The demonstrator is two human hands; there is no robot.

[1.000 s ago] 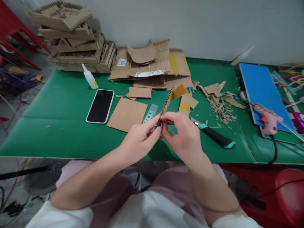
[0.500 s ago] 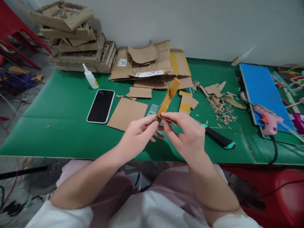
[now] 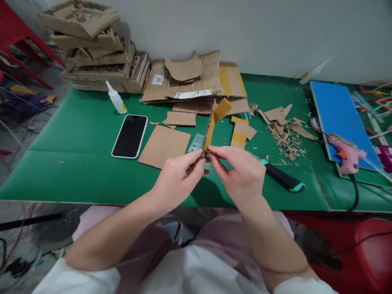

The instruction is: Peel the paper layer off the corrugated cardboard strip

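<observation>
Between both hands a narrow cardboard strip [image 3: 210, 126] stands up on edge, its corrugated side showing and yellow tape on its right face. The tape's top end [image 3: 223, 108] sticks out to the right. My left hand [image 3: 180, 173] is closed, thumb and fingers pinching the strip's lower part. My right hand [image 3: 240, 171] pinches at the tape low on the strip; its fingertips touch there. Beyond the left hand lies a flat cardboard square [image 3: 165, 145], with a small green printed piece [image 3: 197, 143] beside it. Close to the right hand is a utility knife [image 3: 283, 177] with a black handle.
A phone [image 3: 130, 136] and a glue bottle [image 3: 116, 99] are at left, before stacked cardboard trays [image 3: 94, 73]. Cardboard sheets [image 3: 190, 85] lean at the back. Scraps [image 3: 281, 126], a pink glue gun [image 3: 347, 155] and a blue board [image 3: 346, 118] occupy the right.
The strip has turned so its corrugated edge now faces me, with the tape end angled out to the right. My right fingers have shifted slightly at its lower part.
</observation>
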